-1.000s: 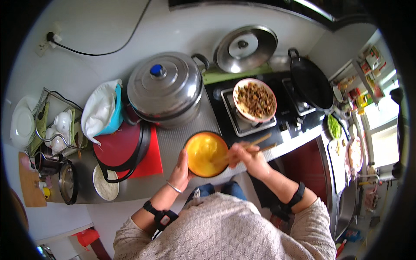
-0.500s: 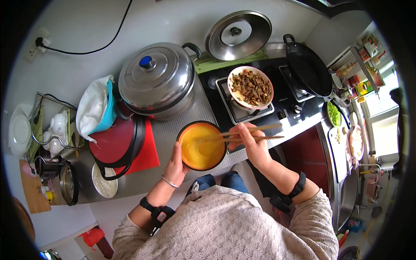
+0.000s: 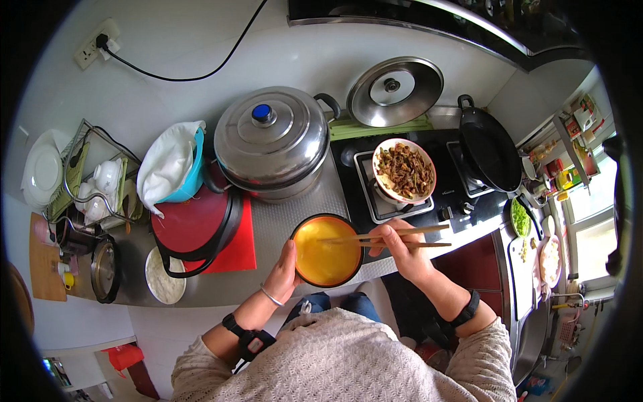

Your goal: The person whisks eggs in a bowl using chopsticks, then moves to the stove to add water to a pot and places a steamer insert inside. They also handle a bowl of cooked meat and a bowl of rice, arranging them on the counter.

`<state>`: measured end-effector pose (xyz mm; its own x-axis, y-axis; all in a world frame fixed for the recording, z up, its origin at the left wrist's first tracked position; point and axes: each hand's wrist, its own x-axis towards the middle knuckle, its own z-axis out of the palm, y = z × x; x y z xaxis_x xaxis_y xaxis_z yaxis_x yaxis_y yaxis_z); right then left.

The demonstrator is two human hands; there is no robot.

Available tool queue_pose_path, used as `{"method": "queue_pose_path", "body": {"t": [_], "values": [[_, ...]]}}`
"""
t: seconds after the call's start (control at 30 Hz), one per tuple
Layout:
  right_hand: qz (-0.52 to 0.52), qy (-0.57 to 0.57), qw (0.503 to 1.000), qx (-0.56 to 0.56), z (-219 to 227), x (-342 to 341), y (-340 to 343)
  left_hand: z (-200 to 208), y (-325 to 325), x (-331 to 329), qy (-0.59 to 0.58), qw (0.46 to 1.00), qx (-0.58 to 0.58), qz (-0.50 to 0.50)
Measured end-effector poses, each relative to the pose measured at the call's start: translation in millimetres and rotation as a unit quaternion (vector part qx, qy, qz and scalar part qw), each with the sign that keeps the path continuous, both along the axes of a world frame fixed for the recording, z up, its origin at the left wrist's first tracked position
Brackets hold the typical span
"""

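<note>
Starting at the far left, a white plate [image 3: 44, 171] and white bowls [image 3: 107, 175] are standing at the counter's end. Next along, a blue tub [image 3: 190, 182] is holding a white cloth [image 3: 171, 161] beside a red lid [image 3: 189, 228], and a large steel pot [image 3: 251, 130] is sitting behind, against the wall side.

At the middle, the left hand [image 3: 282, 273] is gripping the dark-rimmed bowl [image 3: 353, 266] by its left side, the thumb pressing along the rim; the fingers beneath are hiding from view. This bowl is hanging at the counter's front edge, in front of the wearer; whether its base is touching anything cannot be told. Yellow liquid [image 3: 321, 261] is filling its lower part.

Right of it, the right hand [image 3: 400, 251] is pinching a pair of chopsticks [image 3: 351, 238], and at least one tip is reaching into the liquid. Half a second ago the chopsticks were blurring; now they are showing sharply and lying flatter than a second ago. This is suggesting a brief slowing within the stirring, both grips holding unchanged.

Further right, a bowl of browned food [image 3: 385, 182] is resting on the stove [image 3: 450, 194], and a black pan [image 3: 492, 157] is standing beyond.
</note>
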<state>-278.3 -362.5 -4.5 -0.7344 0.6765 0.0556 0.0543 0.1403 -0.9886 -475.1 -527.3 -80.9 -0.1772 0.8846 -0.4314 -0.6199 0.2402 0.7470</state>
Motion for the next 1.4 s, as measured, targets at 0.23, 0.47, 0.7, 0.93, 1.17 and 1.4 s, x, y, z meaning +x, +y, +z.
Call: {"method": "queue_pose_path", "body": {"t": [0.23,0.47,0.7,0.93,1.17,1.4], "values": [[0.084,-0.076,0.931,0.348,25,-4,1,-5,0,-4,0.035,0.999,0.001,0.012],[0.166,0.037,0.951,0.260,-3,-28,-28,-7,-3,6,0.035,0.997,-0.043,0.056],[0.022,0.007,0.954,0.298,-9,-23,-8,-15,-7,1,0.042,0.998,0.001,0.043],[-0.082,0.059,0.985,-0.140,-19,-8,-12,-16,-8,3,0.016,0.998,-0.022,0.048],[-0.117,0.063,0.967,-0.217,-34,-12,1,-11,-10,1,0.051,0.997,-0.054,0.038],[-0.090,0.024,0.986,-0.136,-29,-16,0,-3,-10,5,0.009,0.999,-0.031,0.036]]}}
